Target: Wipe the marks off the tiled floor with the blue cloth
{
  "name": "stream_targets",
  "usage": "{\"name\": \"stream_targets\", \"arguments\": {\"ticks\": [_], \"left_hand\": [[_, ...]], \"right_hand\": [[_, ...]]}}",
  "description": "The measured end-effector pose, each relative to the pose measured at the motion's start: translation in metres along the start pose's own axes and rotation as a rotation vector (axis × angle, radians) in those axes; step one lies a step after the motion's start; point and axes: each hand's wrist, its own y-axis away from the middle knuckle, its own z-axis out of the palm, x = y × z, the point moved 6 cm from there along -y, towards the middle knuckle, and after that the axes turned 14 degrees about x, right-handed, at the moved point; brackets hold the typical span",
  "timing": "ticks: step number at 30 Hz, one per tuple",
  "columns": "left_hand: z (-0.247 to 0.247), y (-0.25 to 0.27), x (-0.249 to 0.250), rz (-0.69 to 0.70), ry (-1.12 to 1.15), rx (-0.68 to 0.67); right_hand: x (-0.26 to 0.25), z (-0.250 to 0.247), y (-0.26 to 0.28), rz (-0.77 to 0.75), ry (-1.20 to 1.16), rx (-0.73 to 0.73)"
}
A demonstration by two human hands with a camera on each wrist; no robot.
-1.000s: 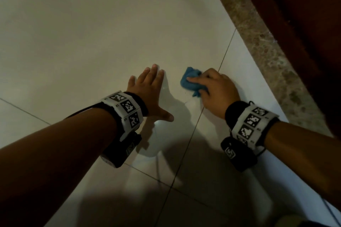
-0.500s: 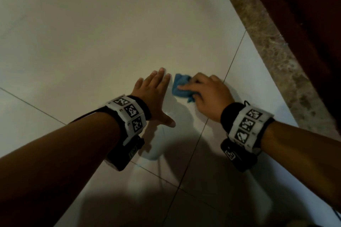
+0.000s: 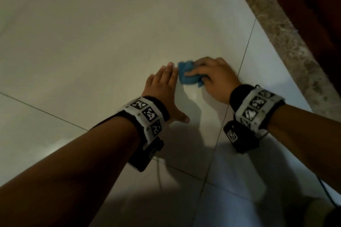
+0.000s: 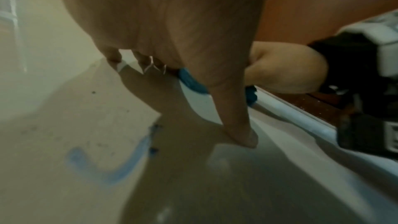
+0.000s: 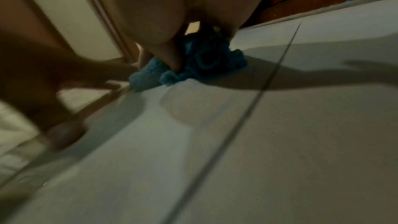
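A crumpled blue cloth (image 3: 188,76) lies on the pale tiled floor (image 3: 92,42), and my right hand (image 3: 215,77) grips it with curled fingers, pressing it down. In the right wrist view the cloth (image 5: 200,62) bunches under the fingers. My left hand (image 3: 164,86) rests flat on the tile with straight fingers and thumb spread, its fingertips right beside the cloth. The left wrist view shows the cloth (image 4: 191,83) just past the thumb, and a curved blue mark (image 4: 105,164) with dark specks on the tile.
A speckled stone strip (image 3: 287,42) runs along the right, with dark red-brown wood (image 3: 317,5) beyond it. Grout lines (image 3: 243,55) cross the floor near both hands. A thin cable (image 3: 328,195) trails at the lower right.
My right hand has slid the cloth leftward along the tile until it sits against the left fingertips. The left hand stays flat on the floor.
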Motion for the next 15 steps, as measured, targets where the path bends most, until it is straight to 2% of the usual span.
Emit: {"name": "stream_targets", "arguments": {"ticks": [3, 5, 7, 10, 12, 15], "left_hand": [[-0.004, -0.002, 0.003, 0.006, -0.039, -0.002], [-0.008, -0.003, 0.007, -0.002, -0.079, -0.013], [-0.013, -0.005, 0.01, -0.017, -0.1, -0.02], [-0.016, -0.007, 0.016, -0.037, -0.128, -0.07], [-0.016, -0.008, 0.018, -0.049, -0.159, -0.106], [-0.017, -0.01, 0.018, -0.064, -0.136, -0.131]], "right_hand": [[-0.019, 0.0, 0.032, -0.149, -0.019, -0.094], [-0.006, -0.01, 0.029, -0.171, 0.008, -0.094], [0.027, -0.025, 0.014, -0.035, 0.036, 0.02], [0.074, -0.047, 0.011, 0.288, 0.115, 0.186], [0.069, -0.049, 0.021, 0.321, 0.182, 0.218], [0.029, -0.033, 0.041, 0.23, 0.135, 0.145]]}}
